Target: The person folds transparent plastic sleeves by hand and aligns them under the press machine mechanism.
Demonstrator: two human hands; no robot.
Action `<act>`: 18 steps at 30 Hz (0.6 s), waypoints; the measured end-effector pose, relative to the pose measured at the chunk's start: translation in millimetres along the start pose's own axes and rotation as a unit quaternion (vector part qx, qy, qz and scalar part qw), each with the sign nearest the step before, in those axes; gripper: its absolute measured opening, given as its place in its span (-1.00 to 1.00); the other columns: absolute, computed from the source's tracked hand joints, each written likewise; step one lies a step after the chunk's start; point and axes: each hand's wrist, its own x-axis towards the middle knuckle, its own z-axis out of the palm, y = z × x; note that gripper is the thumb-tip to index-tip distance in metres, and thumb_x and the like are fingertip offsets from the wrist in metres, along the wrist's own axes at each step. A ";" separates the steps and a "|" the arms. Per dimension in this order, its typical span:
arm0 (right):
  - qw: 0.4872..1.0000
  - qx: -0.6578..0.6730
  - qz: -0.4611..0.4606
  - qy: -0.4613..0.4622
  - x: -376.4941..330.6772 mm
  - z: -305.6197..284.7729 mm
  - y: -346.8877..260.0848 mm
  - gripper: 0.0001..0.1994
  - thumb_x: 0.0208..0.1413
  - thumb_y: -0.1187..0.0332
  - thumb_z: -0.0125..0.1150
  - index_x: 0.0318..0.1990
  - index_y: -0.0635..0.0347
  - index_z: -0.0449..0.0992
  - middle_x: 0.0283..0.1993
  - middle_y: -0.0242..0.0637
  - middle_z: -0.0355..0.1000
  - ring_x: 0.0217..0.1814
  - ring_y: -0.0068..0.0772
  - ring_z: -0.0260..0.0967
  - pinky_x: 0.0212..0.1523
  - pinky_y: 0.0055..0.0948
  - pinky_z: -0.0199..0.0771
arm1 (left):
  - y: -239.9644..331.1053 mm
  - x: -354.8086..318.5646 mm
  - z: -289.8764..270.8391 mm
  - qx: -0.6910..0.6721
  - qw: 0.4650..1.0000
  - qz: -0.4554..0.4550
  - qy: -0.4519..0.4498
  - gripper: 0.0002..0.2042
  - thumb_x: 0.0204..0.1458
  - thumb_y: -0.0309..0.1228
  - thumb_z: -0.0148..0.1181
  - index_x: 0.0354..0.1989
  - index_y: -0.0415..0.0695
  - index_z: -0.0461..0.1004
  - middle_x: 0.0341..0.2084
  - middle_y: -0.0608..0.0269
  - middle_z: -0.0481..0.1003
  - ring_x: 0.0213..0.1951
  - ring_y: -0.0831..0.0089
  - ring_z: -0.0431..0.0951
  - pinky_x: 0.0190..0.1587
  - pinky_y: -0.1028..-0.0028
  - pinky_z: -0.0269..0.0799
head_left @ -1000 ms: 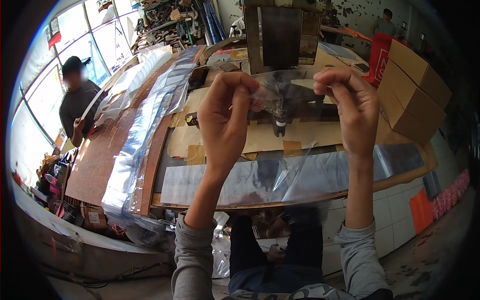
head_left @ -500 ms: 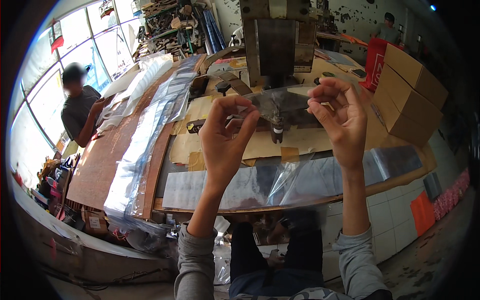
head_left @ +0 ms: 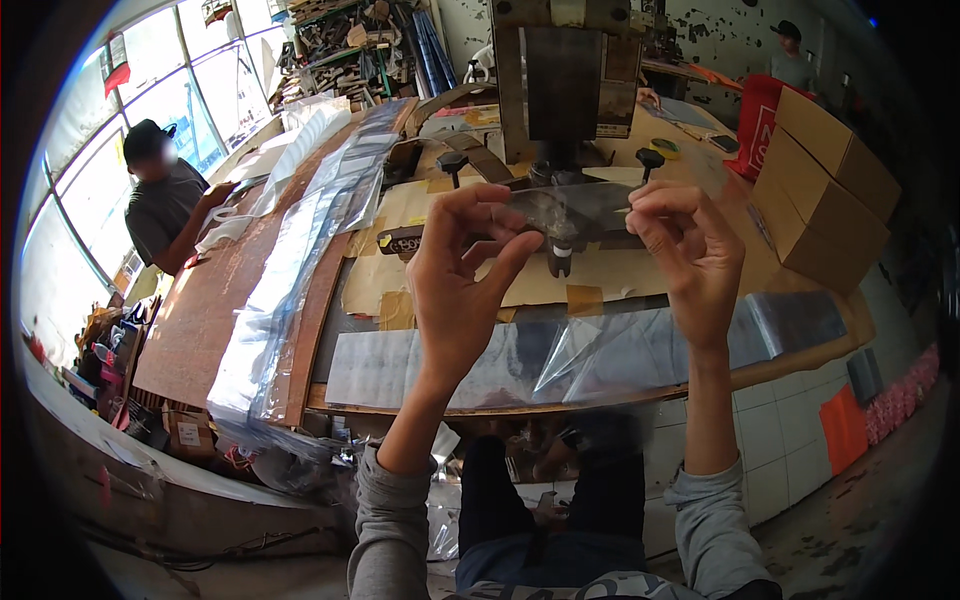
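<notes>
A thin clear plastic sheet (head_left: 585,203) is held up between my two hands, with the dark machine showing through it. My left hand (head_left: 462,265) has its thumb and fingers curled at the sheet's left side. At the opposite side, my right hand (head_left: 690,245) pinches the sheet with thumb and fingertips. Just behind it stands a worn machine head (head_left: 565,90) with a dark fork-shaped part (head_left: 559,262) below. A long strip of clear plastic sheeting (head_left: 450,365) lies along the table's front edge, beneath my forearms.
More plastic sheeting (head_left: 290,290) covers part of the brown side table (head_left: 190,340). A person (head_left: 165,205) works at the left; another person (head_left: 795,65) is at the back right. Cardboard boxes (head_left: 820,200) stand at the right, beside a red bag (head_left: 758,125). Tape (head_left: 664,149) lies behind my right hand.
My hands and the clear sheet stay raised, shifted slightly right in view. The view itself has moved a little. The person at the left has turned the head and lowered it.
</notes>
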 end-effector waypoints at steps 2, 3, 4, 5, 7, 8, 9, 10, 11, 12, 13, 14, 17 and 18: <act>1.000 0.001 0.003 -0.003 -1.3 -2.5 1.7 -0.92 0.03 0.65 0.10 -0.32 0.32 0.46 -0.23 -0.34 0.38 -0.22 -0.61 0.35 -0.17 -0.63 0.39 | -2.1 0.3 0.7 -0.011 1.000 0.006 0.009 -0.69 -0.08 -0.64 0.23 -0.14 -0.21 0.35 -0.35 0.32 0.44 -0.28 0.68 0.46 -0.24 0.66 0.42; 1.000 0.001 0.004 -0.003 -1.8 -4.3 1.8 -0.92 0.03 0.65 0.10 -0.32 0.32 0.46 -0.23 -0.34 0.38 -0.22 -0.61 0.35 -0.17 -0.63 0.39 | -2.3 0.0 1.2 -0.011 1.000 0.005 0.009 -0.69 -0.08 -0.64 0.23 -0.14 -0.21 0.35 -0.35 0.32 0.44 -0.28 0.68 0.46 -0.24 0.66 0.42; 1.000 -0.001 0.011 -0.004 -2.7 -6.1 1.6 -0.91 0.03 0.64 0.10 -0.30 0.33 0.45 -0.23 -0.33 0.38 -0.22 -0.60 0.36 -0.15 -0.62 0.39 | -2.3 -0.7 1.8 -0.001 1.000 0.005 0.010 -0.70 -0.08 -0.64 0.22 -0.15 -0.21 0.35 -0.35 0.32 0.45 -0.28 0.68 0.46 -0.24 0.65 0.42; 1.000 -0.002 0.019 -0.006 -3.8 -6.7 2.2 -0.90 0.02 0.64 0.11 -0.29 0.33 0.45 -0.23 -0.32 0.38 -0.22 -0.60 0.36 -0.14 -0.62 0.39 | -2.9 -1.5 1.8 0.010 1.000 0.004 0.011 -0.71 -0.07 -0.63 0.21 -0.15 -0.22 0.35 -0.35 0.32 0.45 -0.28 0.68 0.46 -0.23 0.64 0.43; 1.000 0.011 0.026 -0.009 -5.5 -6.6 2.7 -0.89 0.01 0.63 0.12 -0.28 0.35 0.45 -0.23 -0.32 0.38 -0.21 -0.60 0.36 -0.12 -0.61 0.38 | -6.8 -2.7 2.0 0.000 1.000 -0.003 0.015 -0.72 -0.06 -0.63 0.21 -0.16 -0.22 0.35 -0.35 0.32 0.45 -0.28 0.67 0.46 -0.23 0.64 0.43; 0.999 0.023 0.032 -0.011 -6.2 -7.1 2.5 -0.88 0.00 0.62 0.13 -0.27 0.36 0.44 -0.23 -0.31 0.38 -0.20 -0.60 0.36 -0.10 -0.61 0.38 | -8.2 -3.1 2.9 -0.012 1.000 -0.010 0.019 -0.73 -0.05 -0.63 0.20 -0.16 -0.22 0.35 -0.35 0.31 0.46 -0.28 0.66 0.47 -0.22 0.63 0.43; 0.999 0.022 0.032 -0.010 -6.8 -7.4 2.2 -0.88 0.00 0.62 0.13 -0.27 0.36 0.44 -0.23 -0.31 0.38 -0.20 -0.60 0.36 -0.10 -0.61 0.38 | -8.5 -3.2 3.6 -0.012 1.000 -0.011 0.018 -0.73 -0.05 -0.63 0.20 -0.16 -0.22 0.35 -0.35 0.31 0.46 -0.28 0.66 0.47 -0.22 0.63 0.43; 0.999 0.028 0.031 -0.009 -7.3 -7.6 1.9 -0.87 0.00 0.62 0.14 -0.26 0.36 0.44 -0.22 -0.31 0.38 -0.19 -0.60 0.36 -0.09 -0.60 0.38 | -8.5 -3.1 4.3 -0.011 1.000 -0.007 0.016 -0.74 -0.05 -0.63 0.20 -0.17 -0.22 0.35 -0.35 0.31 0.46 -0.28 0.66 0.47 -0.22 0.63 0.43; 0.999 0.034 0.031 -0.008 -8.2 -6.9 2.6 -0.86 0.00 0.61 0.15 -0.25 0.36 0.44 -0.22 -0.31 0.38 -0.19 -0.60 0.36 -0.08 -0.60 0.37 | -8.9 -3.5 4.3 -0.009 1.000 -0.004 0.014 -0.74 -0.05 -0.63 0.19 -0.17 -0.22 0.36 -0.35 0.31 0.46 -0.27 0.65 0.47 -0.22 0.63 0.44; 0.999 0.035 0.033 -0.008 -8.8 -6.4 3.5 -0.86 0.00 0.61 0.15 -0.25 0.36 0.44 -0.22 -0.31 0.38 -0.19 -0.60 0.36 -0.08 -0.60 0.37 | -9.5 -4.0 4.4 -0.008 1.000 -0.006 0.013 -0.74 -0.05 -0.63 0.19 -0.17 -0.22 0.36 -0.35 0.31 0.46 -0.27 0.65 0.47 -0.22 0.63 0.44; 0.999 0.027 0.046 0.001 -9.5 -5.8 4.5 -0.87 0.00 0.61 0.14 -0.25 0.35 0.43 -0.22 -0.30 0.38 -0.18 -0.60 0.36 -0.08 -0.60 0.37 | -10.0 -4.4 4.6 -0.006 1.000 -0.006 0.013 -0.75 -0.05 -0.63 0.20 -0.18 -0.23 0.36 -0.35 0.31 0.46 -0.27 0.65 0.47 -0.21 0.62 0.44; 0.998 0.019 0.059 0.009 -9.9 -5.5 4.7 -0.87 0.01 0.61 0.14 -0.25 0.34 0.42 -0.22 -0.30 0.38 -0.17 -0.59 0.36 -0.08 -0.60 0.37 | -10.1 -4.5 5.0 -0.004 1.000 -0.005 0.014 -0.75 -0.06 -0.63 0.20 -0.18 -0.23 0.36 -0.36 0.30 0.46 -0.27 0.64 0.48 -0.21 0.62 0.44; 0.996 0.035 0.084 0.025 -11.3 -4.9 5.4 -0.87 0.01 0.61 0.14 -0.25 0.32 0.40 -0.23 -0.31 0.38 -0.16 -0.60 0.36 -0.07 -0.61 0.37 | -12.0 -5.3 5.3 -0.002 1.000 -0.002 0.009 -0.75 -0.06 -0.64 0.20 -0.19 -0.23 0.37 -0.35 0.29 0.46 -0.27 0.64 0.48 -0.21 0.62 0.44; 0.995 0.035 0.084 0.026 -11.9 -4.4 6.6 -0.87 0.01 0.61 0.14 -0.25 0.32 0.40 -0.23 -0.31 0.38 -0.16 -0.60 0.36 -0.07 -0.61 0.37 | -12.6 -5.8 5.3 -0.002 1.000 -0.003 0.008 -0.75 -0.06 -0.64 0.20 -0.19 -0.23 0.37 -0.35 0.29 0.46 -0.27 0.64 0.48 -0.21 0.62 0.44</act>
